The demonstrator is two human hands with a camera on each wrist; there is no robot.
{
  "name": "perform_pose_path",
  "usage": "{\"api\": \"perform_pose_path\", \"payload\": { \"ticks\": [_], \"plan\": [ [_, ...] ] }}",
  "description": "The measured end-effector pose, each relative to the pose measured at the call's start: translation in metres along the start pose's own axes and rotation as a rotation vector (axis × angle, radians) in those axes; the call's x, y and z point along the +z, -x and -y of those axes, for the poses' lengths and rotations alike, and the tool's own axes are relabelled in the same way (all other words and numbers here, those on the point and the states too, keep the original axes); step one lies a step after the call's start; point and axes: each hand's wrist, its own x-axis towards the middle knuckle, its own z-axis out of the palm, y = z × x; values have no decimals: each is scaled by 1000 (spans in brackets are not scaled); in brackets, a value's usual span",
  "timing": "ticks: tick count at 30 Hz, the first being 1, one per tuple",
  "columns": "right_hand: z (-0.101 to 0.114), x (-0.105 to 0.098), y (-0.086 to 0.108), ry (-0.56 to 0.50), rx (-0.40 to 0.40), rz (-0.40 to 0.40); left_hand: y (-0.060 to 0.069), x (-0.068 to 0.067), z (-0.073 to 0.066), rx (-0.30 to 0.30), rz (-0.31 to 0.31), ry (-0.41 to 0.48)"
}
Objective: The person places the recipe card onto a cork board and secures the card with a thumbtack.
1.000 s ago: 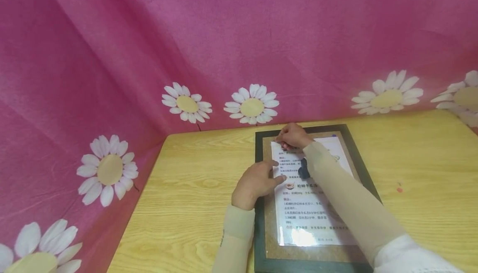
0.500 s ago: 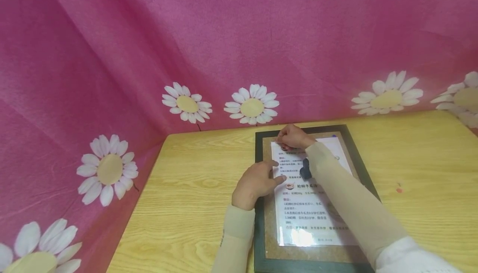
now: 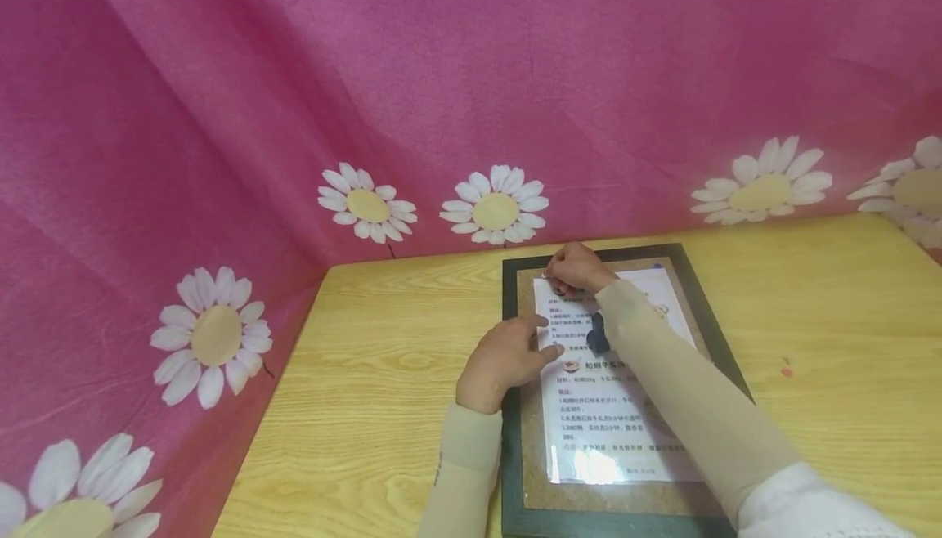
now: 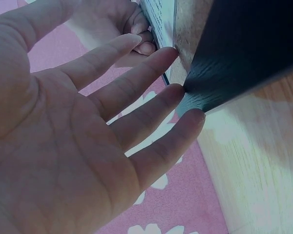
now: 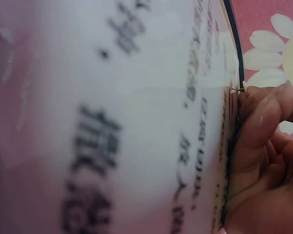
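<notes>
A printed sheet with a glossy cover [image 3: 589, 432] lies on a cork board with a dark frame [image 3: 513, 440]. At the sheet's top left corner my right hand [image 3: 577, 268] has its fingers curled, pinching a small push pin [image 5: 243, 87]. The pin's thin shaft shows at the fingertips in the right wrist view; its head is mostly hidden. My left hand [image 3: 504, 360] lies across the board's left side, fingers extended. In the left wrist view, its fingertips [image 4: 198, 117] touch the frame and cork edge. A blue push pin [image 3: 658, 266] sits at the sheet's top right corner.
The board rests on a yellow wood-grain table [image 3: 368, 374]. Behind and to the left hangs a pink cloth [image 3: 515, 72] printed with white daisies. A small red mark [image 3: 787, 373] is on the table right of the board. A black wrist device [image 3: 598, 334] sits under my right wrist.
Hardly anything differs. My right wrist shifts very slightly while the fingers stay at the sheet's top left corner; the left hand and the board hold their places.
</notes>
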Motion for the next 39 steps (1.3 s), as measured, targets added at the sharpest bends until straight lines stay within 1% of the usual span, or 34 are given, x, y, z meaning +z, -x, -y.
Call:
{"api": "perform_pose_path", "payload": {
  "ticks": [2,5,10,14,22,26,31,33,37,39],
  "plan": [
    [0,0,0,-15,14,-5,0,0,0,1,3,8],
    [1,-1,1,-21,14,-4,0,1,-1,8,1,5],
    [4,-2,0,-22,16,22,0,1,0,33,-9,-13],
    [7,-2,0,-33,50,29,0,-1,1,20,-1,1],
    [11,-3,0,-12,67,26,0,-2,1,7,7,11],
    [10,-4,0,22,57,33,-1,0,1,2,11,20],
    [12,-3,-2,103,24,14,0,1,1,-15,3,26],
    [12,-2,-2,92,28,5,0,1,1,-15,-1,22],
    [10,0,2,-22,56,2,0,2,0,1,-6,4],
    [8,2,4,-60,56,-6,1,1,0,4,-8,-3]
  ]
}}
